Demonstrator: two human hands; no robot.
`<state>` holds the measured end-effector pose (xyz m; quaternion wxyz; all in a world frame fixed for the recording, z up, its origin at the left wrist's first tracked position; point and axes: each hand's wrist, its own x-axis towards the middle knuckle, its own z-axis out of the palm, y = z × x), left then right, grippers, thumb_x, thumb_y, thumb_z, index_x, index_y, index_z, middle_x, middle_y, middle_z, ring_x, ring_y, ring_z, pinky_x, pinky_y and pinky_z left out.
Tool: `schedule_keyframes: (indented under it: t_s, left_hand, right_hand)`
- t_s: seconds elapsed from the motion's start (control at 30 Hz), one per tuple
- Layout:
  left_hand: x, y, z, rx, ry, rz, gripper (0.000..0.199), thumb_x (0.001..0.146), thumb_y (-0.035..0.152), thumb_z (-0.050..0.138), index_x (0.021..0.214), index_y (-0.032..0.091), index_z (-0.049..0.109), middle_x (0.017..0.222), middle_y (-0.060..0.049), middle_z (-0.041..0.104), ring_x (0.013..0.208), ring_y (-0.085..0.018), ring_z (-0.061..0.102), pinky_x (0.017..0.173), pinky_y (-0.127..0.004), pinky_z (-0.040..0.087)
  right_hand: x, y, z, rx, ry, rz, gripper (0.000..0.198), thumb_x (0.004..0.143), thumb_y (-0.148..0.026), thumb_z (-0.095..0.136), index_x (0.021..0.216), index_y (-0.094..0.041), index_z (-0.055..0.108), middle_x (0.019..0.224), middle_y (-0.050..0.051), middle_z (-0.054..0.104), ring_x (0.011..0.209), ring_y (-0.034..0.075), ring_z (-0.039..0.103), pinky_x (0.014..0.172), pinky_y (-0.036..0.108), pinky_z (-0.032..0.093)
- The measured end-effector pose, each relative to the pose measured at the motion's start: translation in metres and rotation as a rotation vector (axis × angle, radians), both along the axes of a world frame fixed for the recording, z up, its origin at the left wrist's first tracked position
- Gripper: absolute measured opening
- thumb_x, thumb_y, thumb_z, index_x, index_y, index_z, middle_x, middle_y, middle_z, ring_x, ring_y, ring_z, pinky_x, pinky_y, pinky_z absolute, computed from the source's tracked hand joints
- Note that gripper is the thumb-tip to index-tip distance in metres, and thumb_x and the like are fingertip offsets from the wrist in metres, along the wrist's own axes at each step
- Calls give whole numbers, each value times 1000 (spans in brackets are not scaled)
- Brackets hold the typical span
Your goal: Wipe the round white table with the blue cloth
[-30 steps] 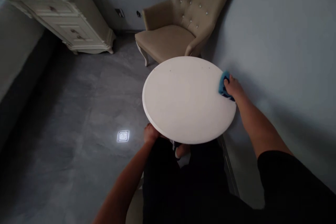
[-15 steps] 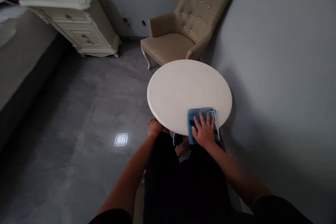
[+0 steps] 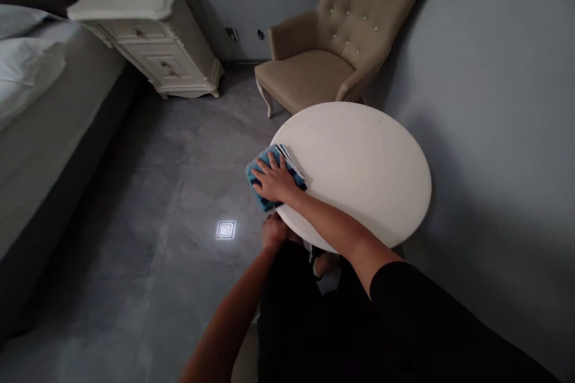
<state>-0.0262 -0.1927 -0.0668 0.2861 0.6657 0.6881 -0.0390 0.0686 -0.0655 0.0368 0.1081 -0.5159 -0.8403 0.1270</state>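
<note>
Head cam: right hand [image 3: 275,182] is splayed flat over a blue cloth [image 3: 293,172], white worktop's [image 3: 359,167] left edge; wiping looks unfinished, far-side specks [image 3: 380,121] left; can't tell left hand's [image 3: 274,231] grip.

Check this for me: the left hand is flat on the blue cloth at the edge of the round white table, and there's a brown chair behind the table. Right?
Not quite: the head view shows the right hand on the blue cloth, not the left.
</note>
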Motion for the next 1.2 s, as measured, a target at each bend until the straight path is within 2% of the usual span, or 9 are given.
schedule_keyframes:
  t_s: [0.1, 0.23, 0.37, 0.5, 0.6, 0.7, 0.87, 1.03, 1.2]
  left_hand:
    - [1, 6, -8, -23, 32, -56, 37, 110, 24, 60, 133, 17, 88, 136, -20, 85, 138, -36, 75, 117, -42, 58]
    - [1, 8, -18, -24, 35, -100, 32, 108, 23, 64, 127, 18, 90, 134, -19, 85, 138, -37, 75, 118, -45, 58]
    - [1, 9, -22, -22, 3, -105, 32, 106, 25, 69, 129, 18, 90, 136, -19, 85, 137, -39, 74, 119, -47, 57]
    - [1, 9, -23, -15, -21, -81, 30, 105, 26, 71, 126, 18, 91, 132, -20, 86, 135, -40, 75, 117, -47, 57]
    - [2, 9, -22, -9, -19, -79, 30, 106, 26, 70, 126, 18, 90, 132, -20, 86, 137, -40, 74, 118, -46, 56]
    - [3, 9, -19, -8, -14, -62, 33, 110, 28, 65, 131, 18, 89, 133, -20, 85, 139, -39, 74, 117, -45, 56]
    - [5, 6, -18, 18, -29, -39, 37, 112, 26, 59, 132, 14, 88, 138, -24, 84, 137, -39, 76, 115, -47, 58]
    - [4, 2, -16, 34, -45, 66, 42, 113, 33, 58, 137, 15, 87, 137, -25, 84, 136, -40, 77, 114, -48, 60]
    - [5, 1, -10, 34, -46, 51, 46, 115, 35, 52, 139, 16, 86, 142, -25, 82, 139, -42, 76, 115, -49, 60]
  right_hand:
    - [9, 69, 0, -3, -1, -28, 66, 115, -53, 58, 173, -21, 65, 191, 3, 44, 181, 48, 24, 148, 77, 9]
    - [53, 150, -1, -23, -23, -156, 68, 121, -50, 51, 179, -16, 55, 194, 11, 38, 180, 49, 21, 144, 83, 6]
    - [132, 212, -12, -45, -28, -289, 75, 121, -54, 40, 184, -13, 45, 196, 18, 29, 181, 52, 15, 138, 93, 1]
    - [238, 224, -17, -98, -92, -448, 84, 121, -61, 35, 188, -11, 35, 197, 23, 22, 181, 54, 12, 135, 96, 1]
    - [317, 185, -7, -136, -209, -596, 84, 122, -61, 29, 190, -12, 29, 198, 24, 17, 181, 55, 11, 136, 94, 7]
    - [379, 114, 5, -128, -299, -702, 84, 123, -60, 23, 191, -11, 29, 197, 24, 19, 180, 55, 15, 137, 92, 13]
    - [418, -30, 10, -95, -359, -789, 81, 122, -58, 24, 188, -12, 36, 196, 24, 26, 179, 54, 21, 137, 88, 23]
    - [369, -157, -1, -57, -435, -827, 77, 122, -53, 29, 186, -12, 43, 196, 20, 28, 178, 56, 24, 138, 86, 26]
    - [251, -232, -8, -36, -375, -617, 71, 121, -50, 42, 183, -15, 51, 196, 17, 30, 180, 58, 20, 140, 87, 19]
